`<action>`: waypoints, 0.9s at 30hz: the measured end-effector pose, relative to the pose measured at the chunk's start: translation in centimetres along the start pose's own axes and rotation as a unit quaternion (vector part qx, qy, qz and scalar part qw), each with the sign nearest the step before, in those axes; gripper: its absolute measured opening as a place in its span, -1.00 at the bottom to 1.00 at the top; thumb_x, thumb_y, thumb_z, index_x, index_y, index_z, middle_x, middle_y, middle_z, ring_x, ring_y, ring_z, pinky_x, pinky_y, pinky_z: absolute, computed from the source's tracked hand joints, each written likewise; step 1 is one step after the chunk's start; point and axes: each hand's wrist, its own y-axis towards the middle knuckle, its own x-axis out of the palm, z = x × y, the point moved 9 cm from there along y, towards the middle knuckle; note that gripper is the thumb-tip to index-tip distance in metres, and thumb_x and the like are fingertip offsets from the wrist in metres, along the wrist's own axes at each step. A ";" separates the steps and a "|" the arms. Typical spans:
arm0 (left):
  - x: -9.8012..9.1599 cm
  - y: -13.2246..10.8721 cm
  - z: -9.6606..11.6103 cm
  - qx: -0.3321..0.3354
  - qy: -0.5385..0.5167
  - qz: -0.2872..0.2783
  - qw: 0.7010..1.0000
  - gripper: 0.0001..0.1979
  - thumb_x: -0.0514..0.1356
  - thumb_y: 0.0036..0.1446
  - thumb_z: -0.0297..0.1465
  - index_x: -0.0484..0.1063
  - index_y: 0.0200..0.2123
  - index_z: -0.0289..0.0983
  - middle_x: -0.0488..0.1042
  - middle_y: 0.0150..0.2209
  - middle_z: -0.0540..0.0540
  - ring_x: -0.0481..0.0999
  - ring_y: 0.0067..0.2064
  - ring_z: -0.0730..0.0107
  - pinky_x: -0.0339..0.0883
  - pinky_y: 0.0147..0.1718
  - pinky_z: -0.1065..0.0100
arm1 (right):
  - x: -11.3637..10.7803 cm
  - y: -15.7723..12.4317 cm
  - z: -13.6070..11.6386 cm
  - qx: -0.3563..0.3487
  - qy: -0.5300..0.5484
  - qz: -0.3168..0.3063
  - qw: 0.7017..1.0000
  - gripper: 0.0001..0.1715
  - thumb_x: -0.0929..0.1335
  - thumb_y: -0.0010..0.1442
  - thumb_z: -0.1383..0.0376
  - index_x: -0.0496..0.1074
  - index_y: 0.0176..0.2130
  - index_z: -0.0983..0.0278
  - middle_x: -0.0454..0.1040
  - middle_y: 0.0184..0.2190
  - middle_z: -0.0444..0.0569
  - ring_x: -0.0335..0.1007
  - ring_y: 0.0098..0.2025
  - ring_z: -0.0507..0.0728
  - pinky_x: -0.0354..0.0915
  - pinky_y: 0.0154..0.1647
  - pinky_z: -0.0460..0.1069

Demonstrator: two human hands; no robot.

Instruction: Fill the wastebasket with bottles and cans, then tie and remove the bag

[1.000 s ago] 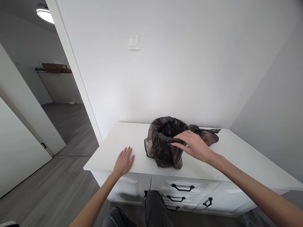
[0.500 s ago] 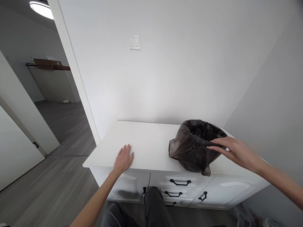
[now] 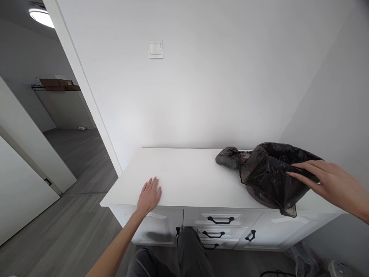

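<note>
On the right half of the white cabinet top (image 3: 187, 175) stands a round container draped in a black plastic bag (image 3: 268, 175). The bag's mouth gapes upward, and a bunched, puffed part of it (image 3: 229, 157) sticks out to the left. Low down, a reddish-brown curved side shows through the thin plastic. My right hand (image 3: 334, 181) pinches the bag's edge at the right of the mouth, thumb on the near side and fingers over it. Flat on the left part of the cabinet top lies my left hand (image 3: 149, 195), fingers spread, holding nothing.
The cabinet front has drawers with black handles (image 3: 220, 220) against my knees (image 3: 191, 250). A wall with a light switch (image 3: 156, 50) rises behind. At left is an open doorway; a clear plastic bag (image 3: 302, 257) lies on the floor at lower right.
My right hand and the black bag with its container have moved to the right along the cabinet top. The bunched part now shows at its left. My left hand stays put.
</note>
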 end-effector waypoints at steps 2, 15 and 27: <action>-0.1 0.0 0.1 0.002 0.003 0.003 1.000 -0.40 -0.14 0.45 -0.15 0.24 0.41 -0.25 0.22 0.46 -0.19 0.12 0.50 0.04 0.02 0.46 -0.08 | -0.1 -0.2 -3.8 -0.053 0.006 -0.001 0.999 -0.33 0.24 0.37 -0.24 0.50 0.13 0.15 0.58 0.01 0.25 0.51 0.05 0.38 0.39 0.08 0.29; 0.7 1.3 0.0 -0.003 0.043 -0.053 0.998 -0.38 -0.17 0.47 -0.07 0.12 0.49 -0.09 0.08 0.51 -0.01 0.02 0.53 0.02 -0.03 0.46 -0.12 | 24.1 -5.7 -17.1 -0.007 0.287 -0.223 0.931 -0.56 0.19 0.51 0.10 0.36 0.25 0.14 0.35 0.35 0.11 0.34 0.34 0.27 0.36 0.32 0.26; 1.6 4.2 -0.2 -0.005 0.072 -0.063 0.995 -0.40 -0.17 0.49 -0.06 0.08 0.50 -0.03 0.02 0.52 0.06 -0.04 0.54 0.02 -0.07 0.47 -0.13 | 30.1 -5.6 -17.6 0.041 0.207 -0.299 0.931 -0.28 0.08 0.52 -0.05 0.13 0.49 0.17 0.03 0.53 -0.05 -0.12 0.56 0.19 -0.10 0.57 0.24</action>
